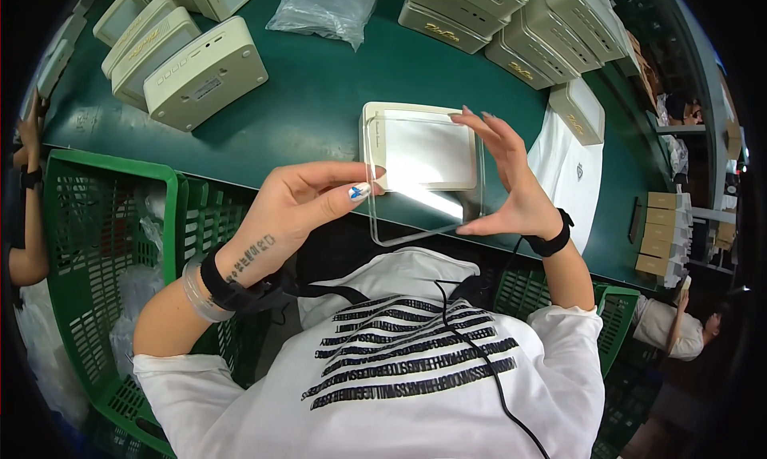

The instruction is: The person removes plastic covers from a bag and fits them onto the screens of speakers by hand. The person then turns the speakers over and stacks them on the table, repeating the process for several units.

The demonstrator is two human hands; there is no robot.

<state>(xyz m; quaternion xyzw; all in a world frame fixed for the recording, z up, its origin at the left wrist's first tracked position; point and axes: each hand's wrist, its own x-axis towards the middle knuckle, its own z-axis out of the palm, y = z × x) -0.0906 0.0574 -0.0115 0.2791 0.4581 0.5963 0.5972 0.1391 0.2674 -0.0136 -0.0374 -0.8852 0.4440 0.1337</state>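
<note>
Both hands hold up a clear plastic cover (419, 219), a thin see-through rectangle with rounded corners. My left hand (292, 199) pinches its left edge between thumb and fingers. At the right side, my right hand (511, 183) spans it, thumb at the lower corner and fingertips near the upper one. Behind the cover, a cream box-shaped device (375, 135) with a bright white front panel lies on the green table, near its front edge. The cover overlaps the device in view; whether they touch, I cannot tell.
Cream devices (208, 75) stand in a row at the far left, with more stacked (551, 27) at the far right. Clear plastic bags (323, 7) lie at the back. A white cloth (571, 179) is on the right. A green crate (112, 167) stands at left; other people flank the table.
</note>
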